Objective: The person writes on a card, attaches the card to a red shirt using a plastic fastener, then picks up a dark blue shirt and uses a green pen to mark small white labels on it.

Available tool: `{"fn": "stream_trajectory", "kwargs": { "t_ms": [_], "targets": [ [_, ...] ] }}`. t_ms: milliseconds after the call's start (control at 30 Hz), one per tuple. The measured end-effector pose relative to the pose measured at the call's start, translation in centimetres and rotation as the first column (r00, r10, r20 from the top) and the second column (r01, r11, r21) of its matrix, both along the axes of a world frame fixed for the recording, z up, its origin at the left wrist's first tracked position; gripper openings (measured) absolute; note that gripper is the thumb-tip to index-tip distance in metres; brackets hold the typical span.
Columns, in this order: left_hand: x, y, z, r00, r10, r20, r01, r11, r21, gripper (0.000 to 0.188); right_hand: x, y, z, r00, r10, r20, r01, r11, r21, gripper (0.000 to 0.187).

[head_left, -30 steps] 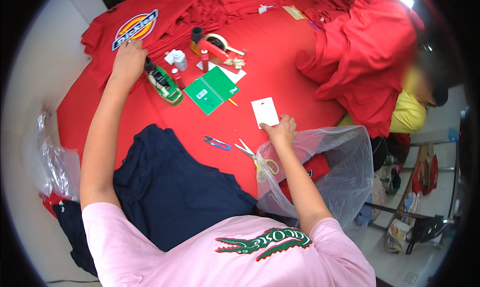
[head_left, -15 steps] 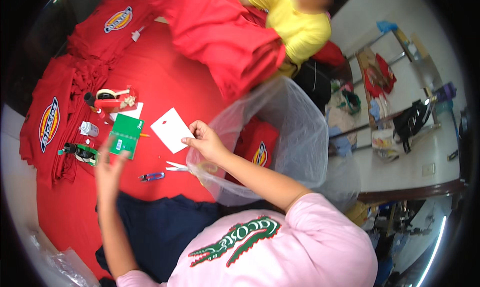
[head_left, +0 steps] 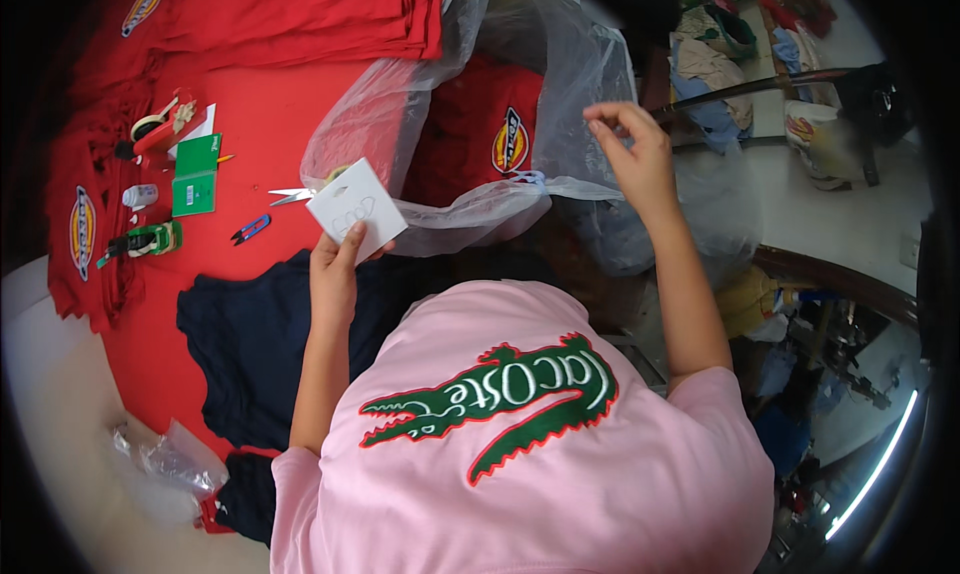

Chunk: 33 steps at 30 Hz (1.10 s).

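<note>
Head view: a small white card [head_left: 356,210] is gripped at its lower edge by the left hand [head_left: 336,274], thumb on its face and fingers [head_left: 352,244] closed behind it, above the near edge of a red-covered table [head_left: 270,124]. The card is tilted, one corner toward a clear plastic bag [head_left: 470,84], which it overlaps at the bag's left side. The right hand [head_left: 636,154] is raised at the bag's right edge, its fingers [head_left: 604,120] pinched together at the tips; whether the thin film is caught between them cannot be told. Inside the bag a folded red garment [head_left: 470,139] with an oval badge is seen through the plastic. A pair of scissors [head_left: 292,195] is laid on the table just left of the card, and a blue clipper [head_left: 250,229] lies a little further left. A green notebook [head_left: 196,176] is set further left, with a tape dispenser [head_left: 160,129] above it, a small white bottle [head_left: 140,195] beside it and a green dispenser [head_left: 152,239] below it. A stack of red shirts [head_left: 300,14] is piled at the far side of the table. A dark navy garment [head_left: 255,344] is spread below the left forearm, reaching the table's near edge. Crumpled clear wrapping [head_left: 170,459] is seen at the lower left.
</note>
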State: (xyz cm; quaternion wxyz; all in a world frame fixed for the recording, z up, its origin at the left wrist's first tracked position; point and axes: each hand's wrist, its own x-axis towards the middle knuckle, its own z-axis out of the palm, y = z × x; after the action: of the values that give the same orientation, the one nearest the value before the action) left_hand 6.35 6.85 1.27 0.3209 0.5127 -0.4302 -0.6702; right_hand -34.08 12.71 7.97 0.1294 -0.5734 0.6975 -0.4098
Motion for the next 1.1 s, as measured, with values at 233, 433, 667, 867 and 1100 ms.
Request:
{"fn": "stream_trajectory", "kwargs": {
  "t_ms": [233,433,667,867,1100],
  "targets": [
    [-7.4,0.3,2.7,0.997,-0.07,-0.04,0.066,0.994,-0.081,0.032,3.1,-1.2,-8.2,0.861,0.245,-0.446,0.092,0.787,0.61,0.035],
    [-11.5,4.3,3.3,0.986,-0.126,-0.107,0.123,0.992,-0.027,0.033,0.7,-0.7,-11.9,0.831,0.083,0.55,-0.401,0.774,0.49,0.031],
    [-12.5,10.2,1.5,0.997,-0.02,-0.076,0.028,0.993,0.115,0.038,-2.8,1.0,-11.7,0.768,0.169,0.617,-0.364,0.908,0.205,0.022],
    [-15.4,13.0,1.3,0.973,0.083,-0.215,-0.032,0.973,0.23,0.032,-1.5,3.4,-4.7,0.694,0.273,0.666,-0.611,0.712,0.345,0.028],
    [-18.1,10.6,0.3,0.664,-0.412,0.624,0.728,0.546,-0.414,0.034,-3.2,12.9,-8.9,0.323,-0.084,0.943,-0.326,0.925,0.194,0.029]
  ]
}}
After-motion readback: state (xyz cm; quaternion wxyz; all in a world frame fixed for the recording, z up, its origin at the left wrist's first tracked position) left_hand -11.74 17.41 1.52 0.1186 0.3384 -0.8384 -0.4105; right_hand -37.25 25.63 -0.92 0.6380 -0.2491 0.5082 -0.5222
